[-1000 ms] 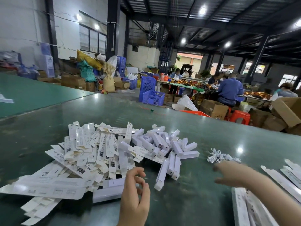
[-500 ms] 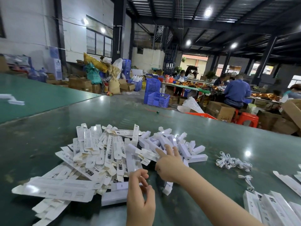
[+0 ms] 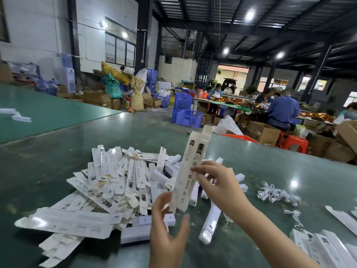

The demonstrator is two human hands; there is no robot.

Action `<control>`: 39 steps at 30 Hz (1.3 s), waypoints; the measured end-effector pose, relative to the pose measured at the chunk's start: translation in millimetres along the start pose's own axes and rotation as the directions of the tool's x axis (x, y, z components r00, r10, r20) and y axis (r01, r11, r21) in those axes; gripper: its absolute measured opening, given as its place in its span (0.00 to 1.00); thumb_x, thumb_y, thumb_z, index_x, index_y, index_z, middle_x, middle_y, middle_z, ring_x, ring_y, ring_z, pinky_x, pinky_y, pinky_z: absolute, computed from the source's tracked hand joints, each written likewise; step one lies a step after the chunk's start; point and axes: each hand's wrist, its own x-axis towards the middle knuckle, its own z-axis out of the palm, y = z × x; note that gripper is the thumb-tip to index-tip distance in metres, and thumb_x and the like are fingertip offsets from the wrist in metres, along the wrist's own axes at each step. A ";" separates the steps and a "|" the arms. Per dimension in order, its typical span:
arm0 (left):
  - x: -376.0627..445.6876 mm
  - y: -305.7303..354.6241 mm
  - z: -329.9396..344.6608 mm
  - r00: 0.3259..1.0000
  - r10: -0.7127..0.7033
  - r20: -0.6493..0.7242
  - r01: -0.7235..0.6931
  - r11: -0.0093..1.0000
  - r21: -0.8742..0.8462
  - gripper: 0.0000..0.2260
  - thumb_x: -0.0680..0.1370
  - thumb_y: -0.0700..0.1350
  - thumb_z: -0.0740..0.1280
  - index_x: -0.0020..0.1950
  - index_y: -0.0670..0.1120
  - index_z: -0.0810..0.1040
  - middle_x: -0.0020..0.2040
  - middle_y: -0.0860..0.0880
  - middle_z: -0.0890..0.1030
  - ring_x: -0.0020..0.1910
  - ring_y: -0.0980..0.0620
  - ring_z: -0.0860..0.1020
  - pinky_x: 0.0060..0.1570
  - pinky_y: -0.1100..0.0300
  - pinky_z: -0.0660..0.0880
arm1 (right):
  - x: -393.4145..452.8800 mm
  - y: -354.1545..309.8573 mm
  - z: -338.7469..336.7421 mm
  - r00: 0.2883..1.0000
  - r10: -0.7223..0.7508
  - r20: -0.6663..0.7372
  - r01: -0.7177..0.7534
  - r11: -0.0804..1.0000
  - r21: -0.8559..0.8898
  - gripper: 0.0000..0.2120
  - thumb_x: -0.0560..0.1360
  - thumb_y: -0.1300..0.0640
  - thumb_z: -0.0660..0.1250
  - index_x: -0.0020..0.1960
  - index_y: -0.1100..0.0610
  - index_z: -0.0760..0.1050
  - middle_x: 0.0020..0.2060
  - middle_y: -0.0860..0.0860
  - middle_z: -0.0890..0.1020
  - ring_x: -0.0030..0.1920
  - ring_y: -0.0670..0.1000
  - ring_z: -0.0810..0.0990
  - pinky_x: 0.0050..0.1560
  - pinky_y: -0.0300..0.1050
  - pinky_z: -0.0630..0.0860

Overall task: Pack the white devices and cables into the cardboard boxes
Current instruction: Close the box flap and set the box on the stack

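I am pinching a long white box [image 3: 190,171] upright in my right hand [image 3: 216,182]; my left hand [image 3: 168,229], fingers relaxed and spread, is touching its lower end.

Slim white box [image 3: 190,172] upright above heaped flat cartons [image 3: 108,182], coiled cables [image 3: 278,196] rightward

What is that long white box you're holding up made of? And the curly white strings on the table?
The long box, held by the right hand, looks like thin matte cardboard: folded edges, an open flap on top and printed marks. The strings are probably cables in smooth white plastic or rubber; they lie in soft bundled loops, though they are too small to be sure.
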 end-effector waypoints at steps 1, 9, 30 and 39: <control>0.0 -0.1 0.3 1.000 -0.013 0.002 0.013 1.000 -0.002 0.29 0.65 0.49 0.73 0.64 0.55 0.68 0.59 0.63 0.77 0.59 0.65 0.74 0.55 0.71 0.70 | -9.9 -6.8 -2.2 0.997 -0.055 0.057 0.053 0.998 0.036 0.10 0.75 0.63 0.65 0.52 0.55 0.83 0.47 0.37 0.78 0.43 0.42 0.77 0.43 0.26 0.70; -0.8 -1.2 -3.7 0.991 -0.048 0.123 0.060 0.993 -0.098 0.27 0.66 0.53 0.75 0.62 0.46 0.76 0.51 0.53 0.83 0.51 0.55 0.81 0.45 0.66 0.77 | -50.7 -29.1 -13.0 0.977 -0.073 0.202 0.038 0.984 0.175 0.19 0.66 0.47 0.72 0.49 0.38 0.64 0.52 0.37 0.78 0.45 0.44 0.79 0.42 0.32 0.71; -4.0 8.1 -5.4 0.937 0.337 0.088 -0.348 0.887 0.302 0.17 0.74 0.48 0.67 0.60 0.65 0.74 0.45 0.70 0.79 0.39 0.73 0.76 0.37 0.78 0.71 | -50.5 -34.6 -17.1 0.996 -0.043 0.079 0.012 0.931 0.365 0.16 0.67 0.46 0.70 0.54 0.42 0.73 0.47 0.41 0.81 0.48 0.46 0.78 0.47 0.35 0.72; -2.9 1.0 -6.1 0.944 0.328 0.036 -0.325 0.905 0.275 0.25 0.73 0.39 0.65 0.66 0.61 0.69 0.58 0.58 0.77 0.57 0.57 0.77 0.53 0.69 0.72 | -50.9 -44.9 -21.5 0.988 -0.057 0.143 -0.028 0.845 0.534 0.06 0.70 0.52 0.65 0.46 0.46 0.76 0.47 0.48 0.81 0.48 0.56 0.77 0.51 0.51 0.73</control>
